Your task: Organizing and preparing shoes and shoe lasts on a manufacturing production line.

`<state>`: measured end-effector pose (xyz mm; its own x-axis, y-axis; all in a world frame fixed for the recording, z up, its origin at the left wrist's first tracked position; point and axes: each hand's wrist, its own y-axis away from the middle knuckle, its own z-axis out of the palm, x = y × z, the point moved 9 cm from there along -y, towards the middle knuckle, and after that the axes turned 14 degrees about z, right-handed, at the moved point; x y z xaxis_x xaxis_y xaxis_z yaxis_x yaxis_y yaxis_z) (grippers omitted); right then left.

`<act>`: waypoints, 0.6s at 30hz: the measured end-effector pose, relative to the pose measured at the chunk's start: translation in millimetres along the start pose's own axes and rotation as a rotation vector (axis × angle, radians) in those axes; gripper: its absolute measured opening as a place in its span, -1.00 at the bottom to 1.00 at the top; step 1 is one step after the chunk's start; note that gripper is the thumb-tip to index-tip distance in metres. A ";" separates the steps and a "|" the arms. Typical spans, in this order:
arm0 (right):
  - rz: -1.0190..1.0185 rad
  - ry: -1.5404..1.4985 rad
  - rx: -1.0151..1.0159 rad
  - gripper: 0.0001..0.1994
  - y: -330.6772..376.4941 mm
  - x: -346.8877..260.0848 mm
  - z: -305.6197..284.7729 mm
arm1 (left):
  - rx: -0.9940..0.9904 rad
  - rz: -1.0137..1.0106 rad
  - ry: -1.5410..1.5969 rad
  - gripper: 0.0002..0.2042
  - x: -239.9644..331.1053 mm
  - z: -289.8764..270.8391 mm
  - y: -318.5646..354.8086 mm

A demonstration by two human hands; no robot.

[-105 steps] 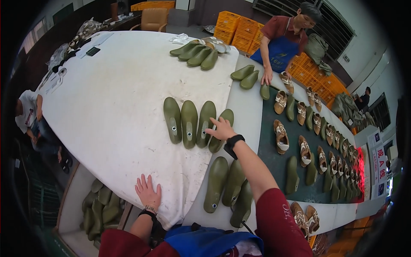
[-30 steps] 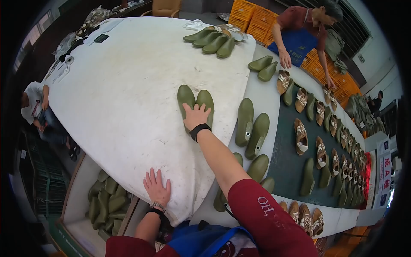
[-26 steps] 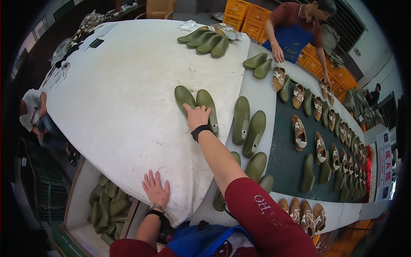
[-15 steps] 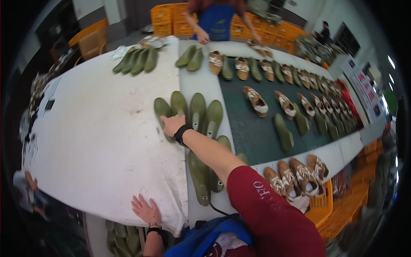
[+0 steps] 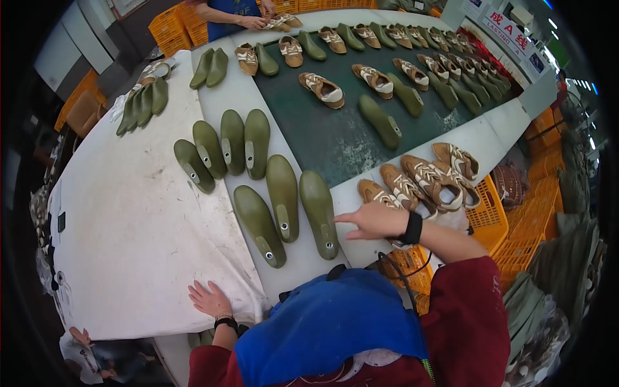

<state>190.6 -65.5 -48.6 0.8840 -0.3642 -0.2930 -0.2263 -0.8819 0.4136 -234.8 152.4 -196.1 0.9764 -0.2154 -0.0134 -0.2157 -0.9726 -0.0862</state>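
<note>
My right hand (image 5: 373,221) is over the near part of the table, holding nothing, with a finger stretched toward a green shoe last (image 5: 317,203). The fingertip is at or very near that last's right side. Beside it lie a second green last (image 5: 282,193) and a third green last (image 5: 259,219), heel ends toward me. Flat on the white cloth (image 5: 148,245) rests my left hand (image 5: 209,300), fingers spread and empty. Farther off, several green lasts (image 5: 232,138) stand in a slanting row. Right of my right hand, brown-and-white sneakers (image 5: 429,180) sit close together.
A dark green belt (image 5: 309,122) carries rows of sneakers and lasts. Across the table a person in a blue apron (image 5: 225,22) handles a brown shoe (image 5: 284,22). Orange crates (image 5: 487,216) stand at the right edge; a black cord (image 5: 403,274) hangs near my right forearm.
My right hand has moved from the far lasts back to the right of the near ones. My left hand still lies on the cloth. The view has turned rightward.
</note>
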 end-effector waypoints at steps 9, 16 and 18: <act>0.248 -0.167 0.343 -0.64 -44.6 -10.4 69.5 | 0.002 -0.026 0.007 -0.50 -0.7 -2.5 -2.1; 0.511 -0.012 0.491 -0.33 -147.8 97.2 4.1 | 0.015 -0.034 0.059 -0.50 1.3 -6.3 1.6; 0.518 0.001 0.429 -0.40 -173.1 108.7 5.7 | 0.031 -0.028 0.076 -0.50 3.1 -8.5 1.3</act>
<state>323.5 45.9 -157.0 0.6175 -0.7725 -0.1480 -0.7638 -0.6338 0.1215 -232.1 149.8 -187.8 0.9786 -0.1952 0.0650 -0.1868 -0.9754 -0.1167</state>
